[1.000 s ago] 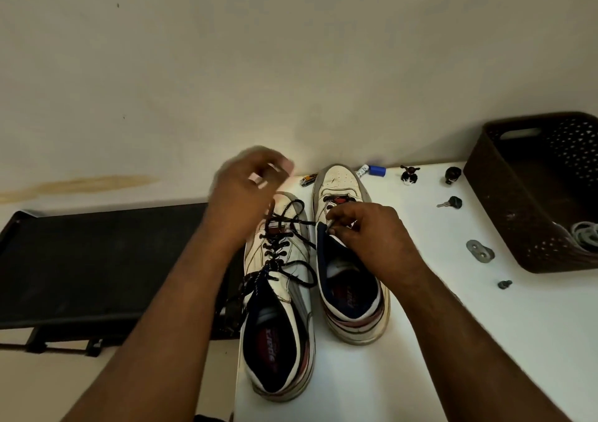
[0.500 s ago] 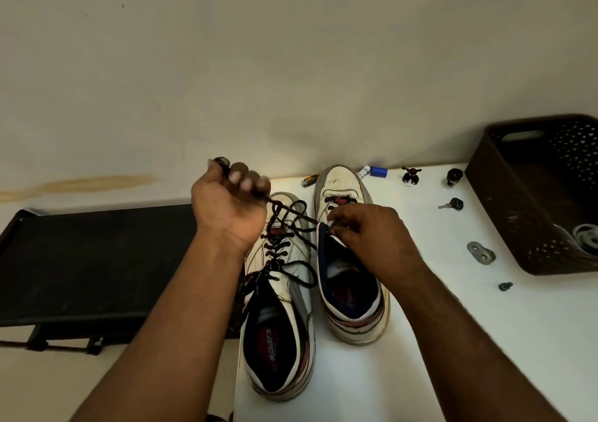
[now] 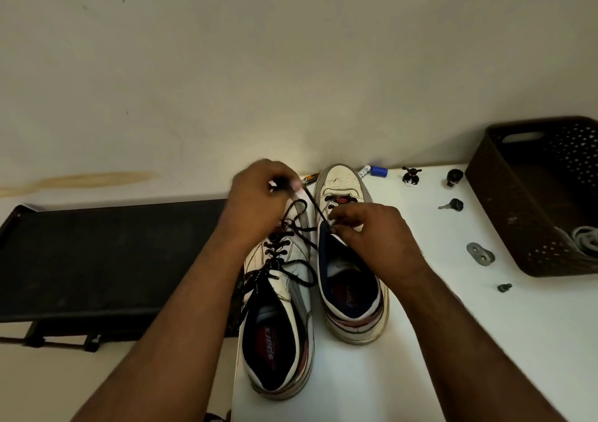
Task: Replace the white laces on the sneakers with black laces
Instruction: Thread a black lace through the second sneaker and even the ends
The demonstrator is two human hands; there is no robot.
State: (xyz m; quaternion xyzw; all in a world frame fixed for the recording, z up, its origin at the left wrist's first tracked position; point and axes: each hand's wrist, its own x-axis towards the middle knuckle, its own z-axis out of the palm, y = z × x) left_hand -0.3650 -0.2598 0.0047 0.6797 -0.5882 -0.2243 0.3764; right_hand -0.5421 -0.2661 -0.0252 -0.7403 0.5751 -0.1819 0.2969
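Along the worktop's (image 3: 420,340) left edge, one sneaker (image 3: 278,308) is laced black; both hands (image 3: 259,201) (image 3: 372,237) pinch the lace (image 3: 312,203) threading the other sneaker (image 3: 343,182), barely begun.

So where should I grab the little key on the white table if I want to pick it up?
Grab the key by its chunky black head, not the thin metal blade. It lies flat on the white table with the blade pointing left, so come from above and pinch the head's two sides. The head is the thicker part, so it should be easier to pinch, and nothing sits close beside it.
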